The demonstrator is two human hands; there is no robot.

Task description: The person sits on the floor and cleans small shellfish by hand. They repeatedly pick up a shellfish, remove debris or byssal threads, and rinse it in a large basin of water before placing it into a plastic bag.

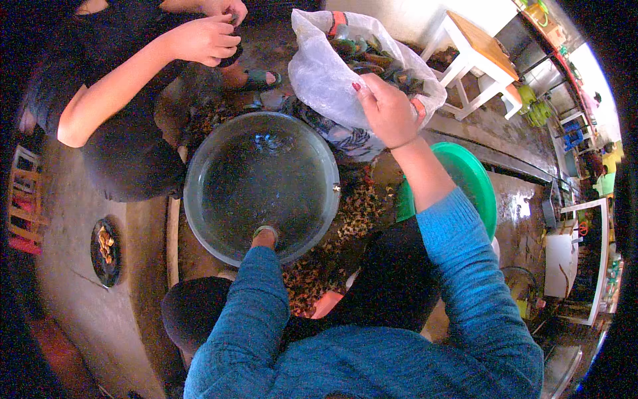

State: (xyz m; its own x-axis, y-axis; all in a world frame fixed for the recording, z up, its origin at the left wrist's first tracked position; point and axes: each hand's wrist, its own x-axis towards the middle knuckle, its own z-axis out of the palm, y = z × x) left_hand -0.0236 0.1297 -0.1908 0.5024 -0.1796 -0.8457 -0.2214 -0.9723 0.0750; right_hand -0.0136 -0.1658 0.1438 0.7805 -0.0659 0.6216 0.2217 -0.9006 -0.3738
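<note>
A round plastic basin (pixel 329 164) stands before me, filled with dark, murky water. My left hand (pixel 264 236) reaches into it near the front rim. Only the wrist shows, with a bracelet or watch; the fingers are hidden under the water. My right hand (pixel 391 109) grips the near edge of a white woven plastic sack (pixel 324 75), thumb outside and fingers out of sight. Green-edged mussels (pixel 371 57) show through the sack's open mouth, and the sack leans behind the basin's right side.
At upper left another person's hand (pixel 209 40) is held above the far side. A green basin (pixel 478 184) stands under my right forearm. Debris, perhaps shell bits (pixel 356 214), covers the wet floor. A dark plate with food scraps (pixel 105 249) lies left; a small wooden-topped table (pixel 483 42) stands upper right.
</note>
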